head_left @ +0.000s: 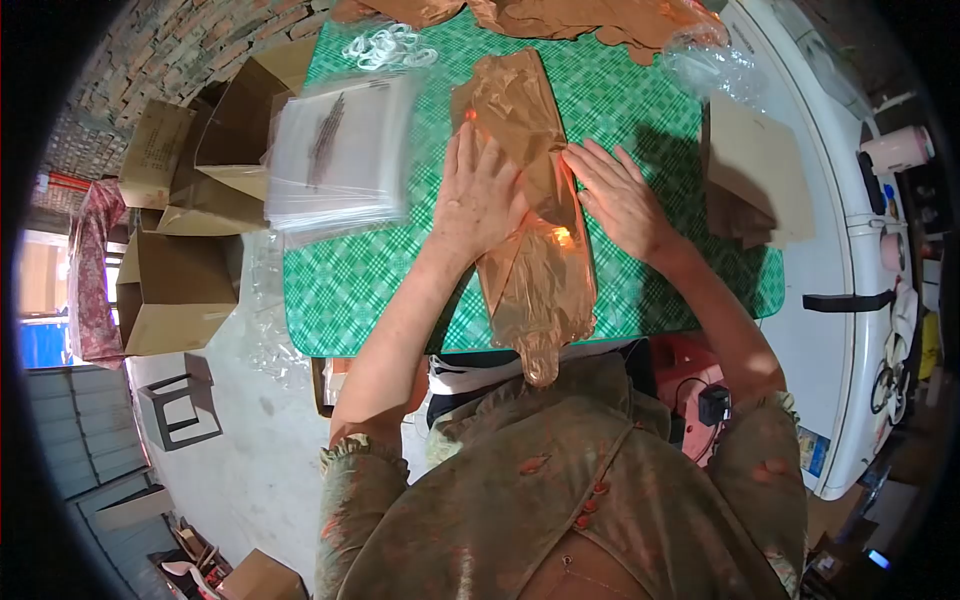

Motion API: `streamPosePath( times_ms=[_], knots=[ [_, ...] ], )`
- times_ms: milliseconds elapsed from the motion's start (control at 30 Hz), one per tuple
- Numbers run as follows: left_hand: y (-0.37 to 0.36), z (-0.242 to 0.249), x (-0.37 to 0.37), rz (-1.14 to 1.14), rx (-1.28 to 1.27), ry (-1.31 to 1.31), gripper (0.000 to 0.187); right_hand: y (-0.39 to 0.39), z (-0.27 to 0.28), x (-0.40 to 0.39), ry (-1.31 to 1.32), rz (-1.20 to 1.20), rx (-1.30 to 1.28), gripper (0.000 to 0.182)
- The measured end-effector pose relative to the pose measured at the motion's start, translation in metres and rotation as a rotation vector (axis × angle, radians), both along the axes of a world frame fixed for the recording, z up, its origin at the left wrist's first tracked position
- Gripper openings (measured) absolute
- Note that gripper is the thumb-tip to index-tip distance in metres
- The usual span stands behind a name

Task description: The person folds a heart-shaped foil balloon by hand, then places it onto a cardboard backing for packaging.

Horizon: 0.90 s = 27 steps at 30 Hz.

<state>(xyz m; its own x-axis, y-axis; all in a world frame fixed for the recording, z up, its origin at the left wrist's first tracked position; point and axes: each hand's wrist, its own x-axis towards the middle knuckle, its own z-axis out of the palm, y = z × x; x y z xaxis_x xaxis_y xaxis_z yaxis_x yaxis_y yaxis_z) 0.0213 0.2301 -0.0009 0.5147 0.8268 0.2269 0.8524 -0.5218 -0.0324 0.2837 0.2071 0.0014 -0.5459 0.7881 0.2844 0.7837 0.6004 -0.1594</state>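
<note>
A deflated copper-coloured foil balloon (540,285), folded into a long strip, lies lengthwise on the green checked tablecloth (370,300). Its narrow tail hangs over the near edge of the table. My left hand (478,195) rests flat on the upper middle of the foil, fingers spread and pointing away from me. Along the strip's right edge is my right hand (618,195), fingers stretched out and fingertips touching the foil. To the left of the foil sits a stack of clear plastic bags (345,150), with coiled white strings (390,47) behind it.
More copper-coloured foil (590,25) lies along the table's far edge. Crumpled clear plastic (710,65) is at the far right, near brown cardboard sheets (755,170). Open cardboard boxes (180,285) stand left of the table. A white appliance (840,250) borders the right side.
</note>
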Motion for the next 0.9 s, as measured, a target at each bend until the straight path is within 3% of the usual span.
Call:
streamPosePath(
  times_ms=[100, 200, 300, 500, 600, 900],
  knots=[
    [0.005, -0.013, -0.001, -0.064, 0.197, -0.094, 0.067, -0.002, 0.002, -0.004, -0.021, -0.003, -0.066, 0.062],
    [0.003, -0.012, 0.0, -0.096, 0.16, -0.223, 0.074, -0.004, -0.001, -0.004, -0.033, 0.004, -0.061, 0.06],
    [0.002, -0.01, -0.001, -0.063, 0.128, -0.138, 0.081, -0.007, -0.002, -0.006, -0.056, 0.013, -0.026, 0.06],
    [-0.002, -0.004, 0.0, -0.089, 0.112, -0.211, 0.078, -0.021, 0.003, -0.014, -0.11, 0.041, -0.046, 0.068],
    [0.0, -0.005, -0.001, -0.013, 0.067, -0.031, 0.068, -0.027, 0.006, -0.017, -0.138, 0.043, -0.066, 0.072],
    [0.001, -0.011, 0.001, -0.012, 0.133, -0.135, 0.056, -0.042, 0.011, -0.034, -0.128, 0.089, -0.118, 0.08]
  ],
)
